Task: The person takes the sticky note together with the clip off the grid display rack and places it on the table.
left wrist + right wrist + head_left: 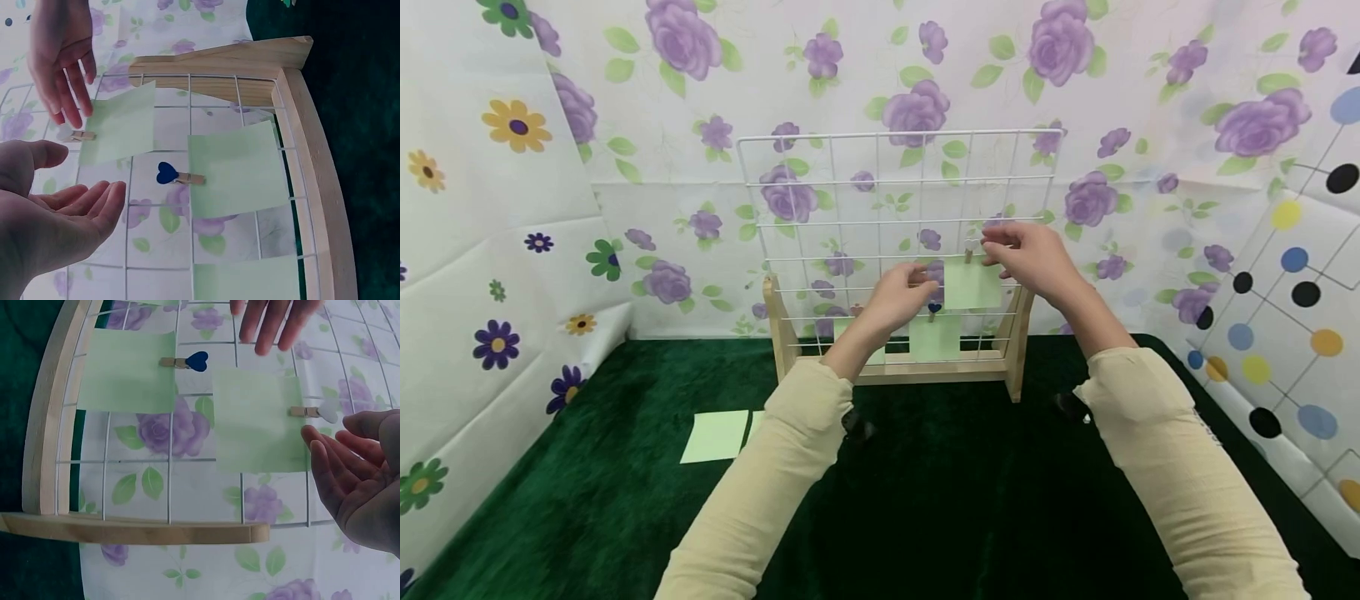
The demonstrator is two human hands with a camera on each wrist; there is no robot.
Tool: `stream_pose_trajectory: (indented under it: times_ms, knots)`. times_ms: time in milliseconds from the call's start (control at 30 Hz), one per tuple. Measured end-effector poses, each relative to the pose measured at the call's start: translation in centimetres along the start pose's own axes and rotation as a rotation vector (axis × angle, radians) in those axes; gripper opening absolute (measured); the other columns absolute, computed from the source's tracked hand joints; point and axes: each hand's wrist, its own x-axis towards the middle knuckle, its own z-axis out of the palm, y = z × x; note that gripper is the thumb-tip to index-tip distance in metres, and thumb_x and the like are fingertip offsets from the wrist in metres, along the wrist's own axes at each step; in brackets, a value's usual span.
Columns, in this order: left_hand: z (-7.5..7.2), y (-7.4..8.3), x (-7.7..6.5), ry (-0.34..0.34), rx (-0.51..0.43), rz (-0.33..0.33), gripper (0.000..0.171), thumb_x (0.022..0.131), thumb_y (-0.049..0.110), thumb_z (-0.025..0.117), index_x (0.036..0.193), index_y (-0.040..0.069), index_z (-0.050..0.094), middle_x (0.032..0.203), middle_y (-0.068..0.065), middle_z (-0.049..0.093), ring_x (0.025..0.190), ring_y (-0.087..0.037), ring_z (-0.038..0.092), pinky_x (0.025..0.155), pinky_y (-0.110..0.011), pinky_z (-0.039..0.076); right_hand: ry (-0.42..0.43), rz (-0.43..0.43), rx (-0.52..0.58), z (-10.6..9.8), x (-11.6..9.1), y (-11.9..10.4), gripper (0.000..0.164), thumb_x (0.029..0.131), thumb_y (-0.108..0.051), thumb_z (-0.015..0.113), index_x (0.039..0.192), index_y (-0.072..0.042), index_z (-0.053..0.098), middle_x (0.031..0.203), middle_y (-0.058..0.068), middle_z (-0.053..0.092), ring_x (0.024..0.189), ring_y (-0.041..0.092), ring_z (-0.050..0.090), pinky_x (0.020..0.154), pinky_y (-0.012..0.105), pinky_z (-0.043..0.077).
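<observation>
A pale green paper note [973, 285] hangs on a white wire grid, held by a small wooden clothespin [304, 412] with a white heart [328, 411]. Just right of that clothespin is my right hand [1036, 260], its fingers loosely bent and parted, fingertips close to the heart. My left hand [897, 297] hovers left of the note, thumb and fingers apart and holding nothing. Below hangs another green note [237, 169], pinned by a clothespin with a dark blue heart [166, 172]. A third note [247, 280] is partly hidden behind my left arm in the head view.
The grid stands in a wooden frame [940, 370] on a dark green cloth [962, 483]. Loose green paper [717, 436] lies at the left, a second sheet [755, 423] partly under my left sleeve. Flower-patterned sheeting [820, 100] rises behind the grid.
</observation>
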Motion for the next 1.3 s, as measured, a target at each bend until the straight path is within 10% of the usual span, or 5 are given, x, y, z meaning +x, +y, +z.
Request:
stream_pose_trajectory:
  times_ms: [700, 1300]
  knots:
    - [2.5, 1.0, 2.0, 0.117, -0.171, -0.035, 0.042, 0.098, 0.011, 0.053, 0.138, -0.001, 0.047, 0.132, -0.016, 0.055, 0.106, -0.025, 0.061, 0.088, -0.032, 0.049, -0.101, 0.046, 0.171, 1.1, 1.8, -0.5, 0.045, 0.101, -0.023, 0.051, 0.139, 0.002, 0.047, 0.134, 0.021, 0.054, 0.090, 0.024, 0.069, 0.073, 0.031, 0.055]
    - [3.9, 1.5, 2.5, 0.179, -0.290, -0.103, 0.040, 0.097, 0.009, 0.055, 0.134, -0.004, 0.049, 0.124, -0.016, 0.059, 0.088, -0.019, 0.060, 0.076, -0.029, 0.051, -0.029, 0.080, 0.246, 2.3, 2.0, -0.3, 0.036, 0.101, -0.024, 0.053, 0.125, 0.002, 0.059, 0.115, 0.019, 0.065, 0.075, 0.015, 0.070, 0.065, 0.025, 0.054]
